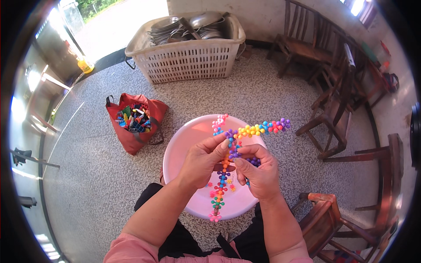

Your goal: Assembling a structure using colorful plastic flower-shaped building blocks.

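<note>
Between my two hands is a branching chain of small knobbed plastic connector pieces [251, 130] in yellow, purple, blue, red, orange, green and pink. My left hand [202, 160] pinches it near the purple and blue pieces at the joint. Just to the right, my right hand [258, 168] is closed on the purple pieces a little lower. One arm of the chain reaches out to the right, another hangs down toward me, and a short pink one points away. Below lies a pink basin [177, 179] with a few loose connector pieces [232, 187] inside.
A red bag [127, 142] full of mixed toy pieces stands left of the basin. Farther back sits a large white plastic crate [188, 61] holding metal pans and lids. Wooden chairs [307, 48] line the right side, and a wooden stool [318, 219] is near my right arm.
</note>
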Demonstrator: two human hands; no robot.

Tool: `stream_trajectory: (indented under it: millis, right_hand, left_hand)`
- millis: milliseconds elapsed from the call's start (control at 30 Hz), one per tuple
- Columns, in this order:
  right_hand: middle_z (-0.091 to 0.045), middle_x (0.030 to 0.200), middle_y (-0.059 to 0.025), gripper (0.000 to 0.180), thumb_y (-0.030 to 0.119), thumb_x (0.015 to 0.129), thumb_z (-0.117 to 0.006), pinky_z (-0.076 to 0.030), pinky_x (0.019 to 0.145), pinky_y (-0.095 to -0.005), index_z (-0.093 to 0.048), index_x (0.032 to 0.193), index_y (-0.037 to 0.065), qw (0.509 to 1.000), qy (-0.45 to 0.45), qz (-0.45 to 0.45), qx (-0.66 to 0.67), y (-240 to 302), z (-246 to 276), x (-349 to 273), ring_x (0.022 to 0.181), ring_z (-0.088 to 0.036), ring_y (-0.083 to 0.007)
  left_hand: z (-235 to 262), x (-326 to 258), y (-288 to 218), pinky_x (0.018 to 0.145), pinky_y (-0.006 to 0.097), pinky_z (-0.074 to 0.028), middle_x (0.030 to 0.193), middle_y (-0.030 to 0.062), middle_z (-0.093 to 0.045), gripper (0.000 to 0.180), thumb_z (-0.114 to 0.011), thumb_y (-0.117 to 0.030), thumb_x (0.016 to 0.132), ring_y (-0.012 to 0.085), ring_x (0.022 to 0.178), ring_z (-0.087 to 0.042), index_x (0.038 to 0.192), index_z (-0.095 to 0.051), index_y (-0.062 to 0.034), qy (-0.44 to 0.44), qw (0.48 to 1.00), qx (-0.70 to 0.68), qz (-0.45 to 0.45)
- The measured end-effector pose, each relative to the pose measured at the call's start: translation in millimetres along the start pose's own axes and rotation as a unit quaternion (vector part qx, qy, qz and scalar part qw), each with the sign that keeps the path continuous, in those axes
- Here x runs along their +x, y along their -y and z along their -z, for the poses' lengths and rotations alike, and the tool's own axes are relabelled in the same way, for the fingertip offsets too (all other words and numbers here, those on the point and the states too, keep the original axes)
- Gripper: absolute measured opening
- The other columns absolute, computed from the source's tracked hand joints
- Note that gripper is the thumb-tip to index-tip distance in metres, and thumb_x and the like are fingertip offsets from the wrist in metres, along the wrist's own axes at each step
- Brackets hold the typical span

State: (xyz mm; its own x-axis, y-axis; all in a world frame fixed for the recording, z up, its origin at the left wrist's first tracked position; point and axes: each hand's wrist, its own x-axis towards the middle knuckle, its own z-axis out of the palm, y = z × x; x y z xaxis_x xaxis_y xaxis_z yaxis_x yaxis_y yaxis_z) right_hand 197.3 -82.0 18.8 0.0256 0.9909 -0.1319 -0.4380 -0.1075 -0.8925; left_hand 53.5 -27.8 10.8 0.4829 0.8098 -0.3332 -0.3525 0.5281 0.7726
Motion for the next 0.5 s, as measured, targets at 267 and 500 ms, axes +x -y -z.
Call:
stream_trajectory:
  millis: [267,500]
  right_hand:
    - [-0.056,0.068,-0.0044,0.019,0.005,0.08,-0.064,-0.04,0.043,-0.0195,-0.053,0.094,0.001,0.995,-0.049,0.031,-0.081,-5.8,-7.3,1.4,0.051,-0.05,-0.0068]
    - [-0.057,0.068,-0.0051,0.019,0.005,0.08,-0.064,-0.04,0.044,-0.0195,-0.053,0.094,0.0,0.992,-0.055,0.064,-0.094,-8.5,-7.8,0.8,0.051,-0.051,-0.0072]
  left_hand:
    - [-2.4,-2.1,6.3,0.06,0.021,-0.051,0.086,0.0018,-0.06,0.032,-0.052,-0.022,0.09,0.0071,0.071,-0.058,0.118,-0.053,-0.0065,-0.014,0.995,0.077,-0.068]
    - [-7.9,-5.5,6.3,0.06,0.019,-0.049,0.077,-0.0011,-0.057,0.033,-0.05,-0.021,0.091,0.0041,0.064,-0.053,0.121,-0.051,-0.0058,-0.014,0.989,0.119,-0.088]
